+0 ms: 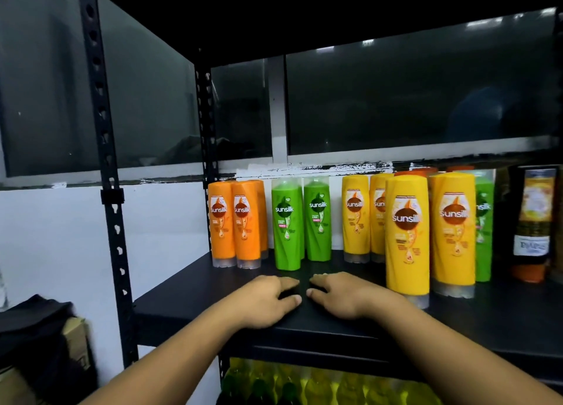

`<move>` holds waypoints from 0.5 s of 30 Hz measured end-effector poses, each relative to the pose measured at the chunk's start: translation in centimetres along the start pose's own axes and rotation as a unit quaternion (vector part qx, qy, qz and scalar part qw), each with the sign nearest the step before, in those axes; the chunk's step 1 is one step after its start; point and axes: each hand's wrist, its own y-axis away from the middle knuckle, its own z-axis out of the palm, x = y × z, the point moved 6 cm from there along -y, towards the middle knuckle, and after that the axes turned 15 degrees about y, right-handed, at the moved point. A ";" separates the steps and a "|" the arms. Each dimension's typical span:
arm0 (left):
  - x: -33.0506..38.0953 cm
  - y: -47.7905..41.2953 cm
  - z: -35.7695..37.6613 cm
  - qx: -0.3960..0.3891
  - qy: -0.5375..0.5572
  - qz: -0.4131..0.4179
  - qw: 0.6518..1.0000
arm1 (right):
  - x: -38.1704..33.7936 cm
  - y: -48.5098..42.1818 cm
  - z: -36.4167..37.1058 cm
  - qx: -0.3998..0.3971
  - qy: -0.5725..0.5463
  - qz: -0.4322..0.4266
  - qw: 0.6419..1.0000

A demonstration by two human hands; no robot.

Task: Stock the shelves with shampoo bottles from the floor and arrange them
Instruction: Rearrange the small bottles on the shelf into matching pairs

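While left hand (268, 301) and right hand (344, 298) rest on the shelf (189, 301), fingers (289, 282) relaxed, holding nothing, shampoo bottles (288, 225) behind.

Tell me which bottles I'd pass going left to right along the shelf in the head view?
You'd pass orange bottles → green bottles → back yellow bottles → front yellow bottles → dark bottle.

The left hand (268, 298) and the right hand (344, 295) are resting palm down on the black shelf (198, 301) near its front edge, fingertips almost meeting and holding nothing. Toward the back edge, orange bottles (234, 222) are standing upright at the left, green bottles (301, 222) just beside them, then yellow bottles (356, 219). Two nearer yellow bottles (407, 237) are standing further forward on the right, with a dark bottle (531, 222) beyond them.
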 end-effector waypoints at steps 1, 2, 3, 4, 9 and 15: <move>0.8 0.4 0.4 -0.005 0.000 0.011 1.000 | 0.2 1.5 -0.3 0.001 0.004 -0.006 1.000; 1.5 0.6 0.7 -0.011 0.000 0.022 1.000 | 0.6 3.0 -0.5 0.005 0.007 -0.011 1.000; 2.1 0.8 1.2 -0.016 0.001 0.030 0.999 | 0.9 4.6 -0.8 0.012 0.010 -0.015 1.000; 2.8 0.8 1.7 -0.024 0.002 0.039 0.999 | 1.4 6.1 -1.1 0.017 0.012 -0.019 1.000; 6.0 0.0 4.5 -0.061 -0.011 0.074 0.995 | 3.8 12.3 -2.0 0.026 0.016 -0.018 0.999; 8.3 -2.2 6.2 -0.082 -0.020 0.067 0.994 | 8.1 17.0 -2.6 0.055 0.016 0.038 0.998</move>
